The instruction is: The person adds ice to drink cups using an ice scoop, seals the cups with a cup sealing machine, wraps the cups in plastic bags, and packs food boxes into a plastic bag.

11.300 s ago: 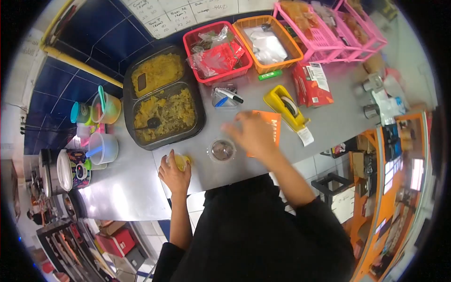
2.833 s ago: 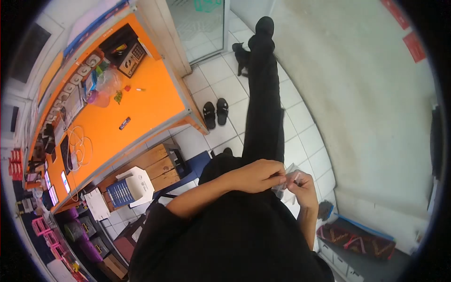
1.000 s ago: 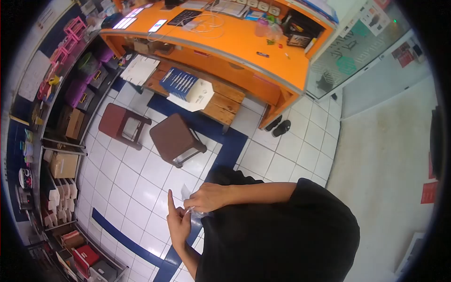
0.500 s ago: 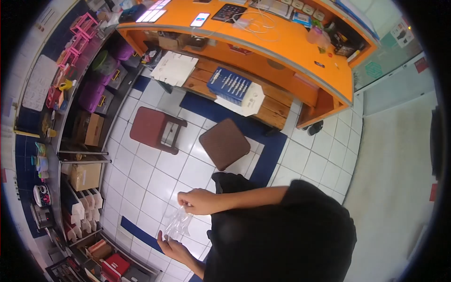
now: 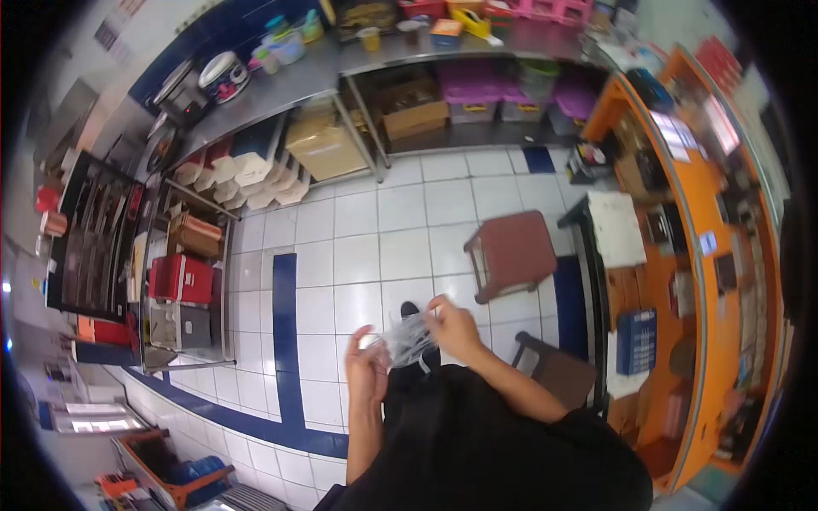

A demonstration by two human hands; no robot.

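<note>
A crumpled piece of thin clear plastic [image 5: 409,341] stretches between my two hands in front of my body. Whether it is a bag or a glove, I cannot make out. On its right end, the fingers of my right hand [image 5: 456,330] are pinched. My left hand [image 5: 366,368] holds the other end, palm turned inward, with the plastic against its thumb and fingers. Below the plastic show the white tiled floor [image 5: 358,302] and a dark shoe [image 5: 410,308].
A maroon stool [image 5: 516,251] and a dark brown stool [image 5: 558,371] stand to the right. Beyond them are a bench with a blue box [image 5: 636,341] and an orange counter [image 5: 686,230]. Metal shelving [image 5: 281,95] with cartons and purple-lidded bins runs along the far side.
My view has swung left, from the orange counter toward the metal shelves. Both hands still hold the clear plastic between them, now directly in front of me.
</note>
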